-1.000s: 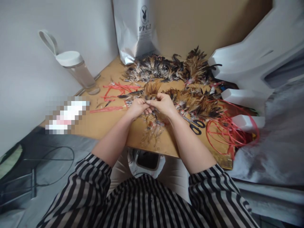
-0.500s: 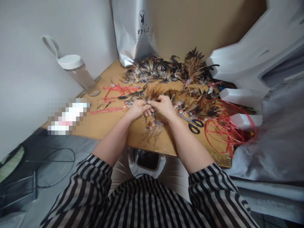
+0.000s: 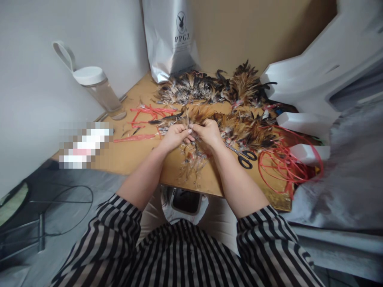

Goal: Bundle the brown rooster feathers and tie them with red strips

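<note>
My left hand (image 3: 177,137) and my right hand (image 3: 207,133) meet over the near part of the table, thumbs and fingertips pinched close together. Between them are brown feathers (image 3: 187,118), whose tips point away from me; the lower ends are hidden by my fingers. Just behind and to the right runs a row of golden-brown feather bunches (image 3: 248,129). Loose feather scraps (image 3: 193,159) lie below my hands. Black-handled scissors (image 3: 243,156) rest by my right wrist, blades partly hidden.
Darker feather bunches (image 3: 194,89) line the back, before a silver bag (image 3: 170,44). Red plastic strips (image 3: 149,113) lie left; a tangle of red strip (image 3: 287,163) is at the right edge. A lidded bottle (image 3: 101,91) stands left. A bin (image 3: 186,201) sits below the table edge.
The feathers at my fingertips have shifted, with a paler tuft now standing up between my hands. My right fingers have moved slightly; both hands stay together in about the same place.
</note>
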Tool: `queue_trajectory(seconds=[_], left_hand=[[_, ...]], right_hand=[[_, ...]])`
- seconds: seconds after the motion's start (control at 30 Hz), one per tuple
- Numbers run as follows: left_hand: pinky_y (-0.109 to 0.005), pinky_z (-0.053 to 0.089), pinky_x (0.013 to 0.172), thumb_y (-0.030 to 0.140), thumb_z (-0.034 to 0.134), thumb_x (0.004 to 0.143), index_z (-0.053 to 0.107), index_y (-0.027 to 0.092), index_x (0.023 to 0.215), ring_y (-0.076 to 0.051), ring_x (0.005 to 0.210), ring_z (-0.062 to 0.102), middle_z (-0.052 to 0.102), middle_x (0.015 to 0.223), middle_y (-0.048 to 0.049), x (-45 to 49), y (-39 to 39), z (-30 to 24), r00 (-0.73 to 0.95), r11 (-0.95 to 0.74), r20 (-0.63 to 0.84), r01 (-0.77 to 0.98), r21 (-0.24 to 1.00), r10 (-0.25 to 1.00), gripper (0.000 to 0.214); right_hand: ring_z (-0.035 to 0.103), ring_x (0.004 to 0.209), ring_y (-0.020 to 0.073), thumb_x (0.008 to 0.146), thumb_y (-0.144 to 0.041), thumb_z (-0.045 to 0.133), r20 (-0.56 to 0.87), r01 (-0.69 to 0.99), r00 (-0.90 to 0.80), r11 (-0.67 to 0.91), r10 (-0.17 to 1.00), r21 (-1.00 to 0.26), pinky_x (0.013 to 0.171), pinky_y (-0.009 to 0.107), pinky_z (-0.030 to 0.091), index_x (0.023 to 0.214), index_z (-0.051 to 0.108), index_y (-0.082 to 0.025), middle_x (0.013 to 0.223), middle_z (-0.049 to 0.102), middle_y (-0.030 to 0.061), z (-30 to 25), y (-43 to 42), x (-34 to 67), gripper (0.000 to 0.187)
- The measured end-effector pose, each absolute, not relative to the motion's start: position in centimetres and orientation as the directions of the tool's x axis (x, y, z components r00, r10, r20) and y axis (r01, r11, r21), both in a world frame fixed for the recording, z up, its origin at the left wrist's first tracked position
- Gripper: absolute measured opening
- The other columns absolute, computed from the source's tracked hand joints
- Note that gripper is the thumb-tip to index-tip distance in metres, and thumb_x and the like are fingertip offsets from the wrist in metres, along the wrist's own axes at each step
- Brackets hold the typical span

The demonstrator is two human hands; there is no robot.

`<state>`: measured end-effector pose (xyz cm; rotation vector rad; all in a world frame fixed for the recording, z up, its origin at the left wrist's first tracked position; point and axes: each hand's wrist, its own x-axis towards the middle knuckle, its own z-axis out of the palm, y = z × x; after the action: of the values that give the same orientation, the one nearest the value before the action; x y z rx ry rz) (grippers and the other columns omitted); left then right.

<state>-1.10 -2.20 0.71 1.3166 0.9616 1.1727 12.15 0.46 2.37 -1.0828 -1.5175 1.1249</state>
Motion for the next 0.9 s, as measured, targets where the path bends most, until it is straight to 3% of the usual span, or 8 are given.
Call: queue_trajectory(seconds=[0.13,0.4,0.67,0.9], left_hand=[[-0.021,0.046,0.049,0.032,0.062,0.07,0.06,0.007,0.067,-0.01,0.049,0.057,0.064,0.06,-0.0087,-1.24,-2.24,0.86,0.253,-0.073,0.092,-0.081,0.994,0.963,0.025],[-0.02,0.045,0.046,0.028,0.06,0.072,0.062,0.006,0.066,-0.01,0.046,0.056,0.062,0.055,-0.008,-2.01,-2.33,0.81,0.352,-0.011,0.022,-0.034,0.999,0.936,0.023],[-0.02,0.045,0.046,0.029,0.058,0.074,0.061,0.007,0.069,-0.01,0.047,0.057,0.063,0.059,-0.0085,-1.99,-2.44,0.77,0.375,-0.035,0.043,-0.03,0.999,0.926,0.023],[-0.021,0.048,0.053,0.032,0.067,0.065,0.062,0.008,0.079,-0.014,0.061,0.062,0.065,0.071,-0.0083,-1.45,-2.54,1.19,0.294,-0.037,0.063,-0.093,0.995,0.954,0.029]], right_hand=[[0.038,0.042,0.006,0.058,-0.037,0.064,0.167,0.069,-0.235,0.188,0.958,-0.98,0.041,0.02,0.029,0.054,0.053,-0.012,0.046,0.048,-0.0028,2.58,0.17,12.22,0.027],[0.033,0.039,0.0045,0.06,-0.038,0.064,0.117,0.125,-0.375,0.175,0.92,-0.977,0.039,0.019,0.024,0.058,0.054,-0.012,0.044,0.045,-0.0045,3.21,-0.16,12.78,0.028],[0.039,0.045,0.0064,0.06,-0.036,0.063,0.168,0.189,-0.32,0.236,0.933,-0.953,0.042,0.02,0.029,0.056,0.052,-0.013,0.05,0.049,-0.0024,3.01,-0.24,12.55,0.026],[0.038,0.045,0.0068,0.061,-0.035,0.06,0.17,0.152,-0.313,0.226,0.934,-0.962,0.043,0.02,0.029,0.055,0.053,-0.012,0.049,0.048,-0.0021,3.33,-0.08,12.8,0.025]])
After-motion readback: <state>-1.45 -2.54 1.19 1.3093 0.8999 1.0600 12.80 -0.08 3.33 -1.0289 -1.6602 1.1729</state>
